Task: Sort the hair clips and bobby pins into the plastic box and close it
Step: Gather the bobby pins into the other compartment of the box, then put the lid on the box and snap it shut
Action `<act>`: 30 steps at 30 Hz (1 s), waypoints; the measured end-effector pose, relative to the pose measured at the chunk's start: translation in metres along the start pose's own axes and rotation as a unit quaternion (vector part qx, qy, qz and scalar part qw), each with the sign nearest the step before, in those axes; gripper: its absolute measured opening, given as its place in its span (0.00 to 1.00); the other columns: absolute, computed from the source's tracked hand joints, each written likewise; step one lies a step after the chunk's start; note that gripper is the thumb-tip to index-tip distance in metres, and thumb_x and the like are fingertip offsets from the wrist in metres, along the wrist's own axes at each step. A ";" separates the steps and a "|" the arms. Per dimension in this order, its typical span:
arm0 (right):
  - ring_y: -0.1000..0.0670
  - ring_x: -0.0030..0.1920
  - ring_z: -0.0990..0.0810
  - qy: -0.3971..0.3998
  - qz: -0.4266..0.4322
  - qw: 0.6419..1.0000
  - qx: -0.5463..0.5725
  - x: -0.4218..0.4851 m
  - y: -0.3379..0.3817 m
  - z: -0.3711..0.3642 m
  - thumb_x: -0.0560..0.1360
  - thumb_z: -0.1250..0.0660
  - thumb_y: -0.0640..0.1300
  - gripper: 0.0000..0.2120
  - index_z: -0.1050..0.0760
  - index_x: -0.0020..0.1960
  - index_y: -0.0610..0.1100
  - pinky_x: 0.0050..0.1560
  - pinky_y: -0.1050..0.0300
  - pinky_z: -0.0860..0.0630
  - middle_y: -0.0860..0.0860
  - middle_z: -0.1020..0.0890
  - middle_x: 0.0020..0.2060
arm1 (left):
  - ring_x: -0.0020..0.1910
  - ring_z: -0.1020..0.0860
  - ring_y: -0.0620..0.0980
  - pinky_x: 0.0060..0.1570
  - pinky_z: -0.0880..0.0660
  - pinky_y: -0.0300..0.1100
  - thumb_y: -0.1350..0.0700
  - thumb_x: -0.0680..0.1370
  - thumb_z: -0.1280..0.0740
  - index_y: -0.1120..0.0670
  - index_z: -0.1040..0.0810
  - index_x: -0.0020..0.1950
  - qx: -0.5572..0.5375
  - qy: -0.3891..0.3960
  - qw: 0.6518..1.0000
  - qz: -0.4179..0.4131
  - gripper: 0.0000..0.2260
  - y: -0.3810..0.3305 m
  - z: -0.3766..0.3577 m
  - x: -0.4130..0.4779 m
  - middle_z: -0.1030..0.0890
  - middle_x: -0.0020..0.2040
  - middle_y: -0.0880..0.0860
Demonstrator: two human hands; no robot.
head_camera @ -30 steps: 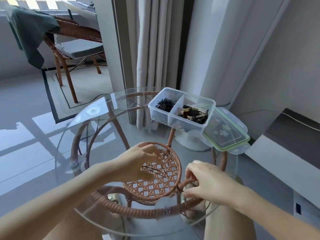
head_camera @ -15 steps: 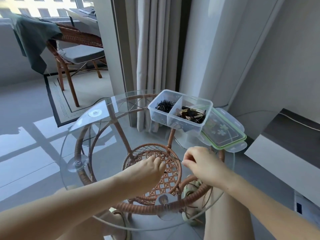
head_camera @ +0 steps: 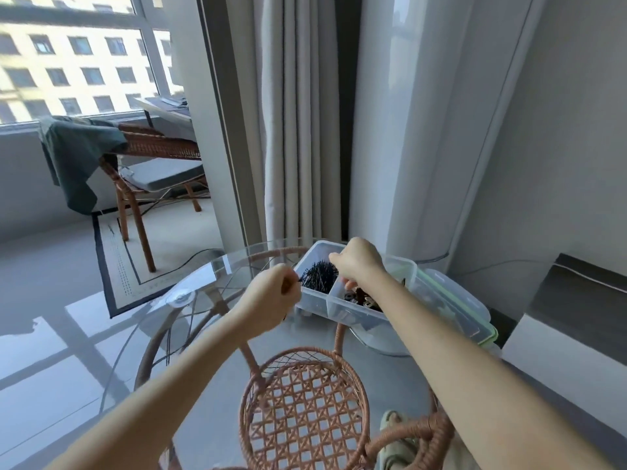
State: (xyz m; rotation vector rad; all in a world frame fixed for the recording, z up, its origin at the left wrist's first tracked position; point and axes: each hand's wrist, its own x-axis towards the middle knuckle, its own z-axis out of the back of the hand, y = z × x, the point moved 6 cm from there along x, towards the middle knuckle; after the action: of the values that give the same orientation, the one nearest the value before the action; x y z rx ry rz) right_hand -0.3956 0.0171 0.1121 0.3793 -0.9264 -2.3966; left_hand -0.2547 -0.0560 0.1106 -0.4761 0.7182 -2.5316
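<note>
Daylight is coming through the window [head_camera: 78,59] in the upper left of the frame, falling past a wicker chair [head_camera: 149,171] draped with a dark green cloth [head_camera: 76,154] and grey curtains [head_camera: 298,113] at top centre, onto a round glass table [head_camera: 210,418] that is filling the lower half. Left of centre, the left hand [head_camera: 271,300] is hovering just beside the plastic box [head_camera: 339,310], its fingers curled narrow and pinching what looks like a thin dark pin at the box's near-left rim. Right of it, the right hand [head_camera: 358,262] is reaching over the box with fingers bunched and pointing down toward the divider; whether it is carrying anything I cannot tell. The box is sitting at centre right on the glass, clear-walled and split in two: a bristly black heap of bobby pins [head_camera: 319,274] is lying in the left compartment, brown hair clips [head_camera: 364,298] in the right. Its green-rimmed lid [head_camera: 451,307] is lying off the box, against its right side. To do this well, each hand should probably be releasing low over the matching compartment, so nothing bounces across the divider or onto the slick glass.
</note>
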 end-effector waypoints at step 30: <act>0.44 0.55 0.23 -0.115 0.090 0.942 -0.302 -0.105 -0.119 0.022 0.75 0.38 0.59 0.24 0.27 0.62 0.43 0.51 0.54 0.26 0.46 0.20 0.56 | 0.60 0.25 0.52 0.60 0.28 0.45 0.73 0.71 0.43 0.52 0.27 0.64 0.106 -0.040 0.993 0.047 0.26 0.063 -0.005 -0.065 0.21 0.61 0.53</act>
State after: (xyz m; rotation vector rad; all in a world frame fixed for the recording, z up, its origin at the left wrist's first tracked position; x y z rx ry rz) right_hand -0.3645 0.1627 0.0533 -0.2144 -0.2583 -2.4325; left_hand -0.1815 -0.0683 0.0586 -0.4551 0.4273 -2.4497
